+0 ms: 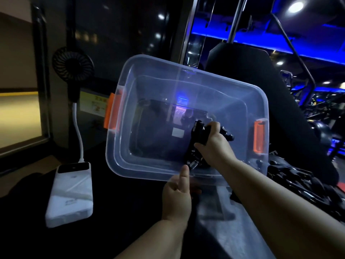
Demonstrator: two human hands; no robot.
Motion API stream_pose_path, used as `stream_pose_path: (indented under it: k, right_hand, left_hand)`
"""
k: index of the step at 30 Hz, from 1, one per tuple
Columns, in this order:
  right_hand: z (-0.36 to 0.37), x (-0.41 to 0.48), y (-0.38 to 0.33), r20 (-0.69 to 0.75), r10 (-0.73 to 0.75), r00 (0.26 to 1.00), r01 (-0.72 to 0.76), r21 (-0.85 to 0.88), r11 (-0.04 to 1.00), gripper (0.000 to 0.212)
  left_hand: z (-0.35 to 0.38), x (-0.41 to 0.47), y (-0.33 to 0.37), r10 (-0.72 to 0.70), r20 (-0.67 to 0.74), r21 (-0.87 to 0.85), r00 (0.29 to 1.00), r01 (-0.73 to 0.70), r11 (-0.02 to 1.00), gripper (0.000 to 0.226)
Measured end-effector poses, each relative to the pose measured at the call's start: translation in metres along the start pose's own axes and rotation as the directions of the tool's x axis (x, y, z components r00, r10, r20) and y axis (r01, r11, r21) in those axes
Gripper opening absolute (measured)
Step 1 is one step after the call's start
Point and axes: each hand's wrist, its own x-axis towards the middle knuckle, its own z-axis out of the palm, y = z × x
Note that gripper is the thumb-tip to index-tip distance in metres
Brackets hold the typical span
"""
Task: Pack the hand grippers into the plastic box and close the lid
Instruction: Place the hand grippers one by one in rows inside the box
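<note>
Reaching into the clear plastic box (149, 75), the right hand (212, 144) is clenched around black hand grippers (197, 139), holding them low inside the box near its right end. The left hand (177, 193) grips the box's near rim, thumb up against the wall. The box sits tilted, its orange latches (111, 111) at both ends (lid off). More black grippers (298, 186) lie heaped on the counter to the right. A white power bank (71, 193) and a small fan (73, 64) stand left.

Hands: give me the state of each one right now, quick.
Left hand: gripping the near rim of the plastic box, thumb up.
Right hand: closed on a black hand gripper, inside the box.
</note>
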Motion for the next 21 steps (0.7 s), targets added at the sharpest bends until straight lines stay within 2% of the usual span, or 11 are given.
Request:
stream_pose_path:
  k: [5,10,15,18,21]
  right_hand:
    - [0.014,0.023,-0.007,0.043,0.002,0.999,0.005,-0.158,0.987,0.048]
    - [0.021,0.042,-0.008,0.026,-0.029,0.999,0.037,-0.404,0.914,0.052]
    - [0.025,0.052,-0.01,0.008,-0.131,0.991,0.101,-0.686,0.721,0.067]
    - [0.028,0.057,-0.004,0.041,-0.157,0.987,0.139,-0.719,0.681,0.075]
    - [0.035,0.058,0.0,0.155,-0.17,0.973,0.23,-0.692,0.685,0.087]
  left_hand:
    - [-0.001,0.001,-0.002,0.009,0.028,0.017,1.0,-0.01,1.0,0.075]
    - [0.0,0.001,0.002,0.02,0.007,-0.011,1.0,-0.02,1.0,0.045]
    - [-0.001,0.0,0.004,0.021,-0.011,-0.032,1.0,-0.021,0.999,0.044]
    - [-0.003,0.0,0.005,0.041,-0.002,0.032,0.999,-0.04,0.999,0.042]
    - [-0.004,0.0,0.006,0.072,-0.01,0.079,0.997,-0.071,0.994,0.043]
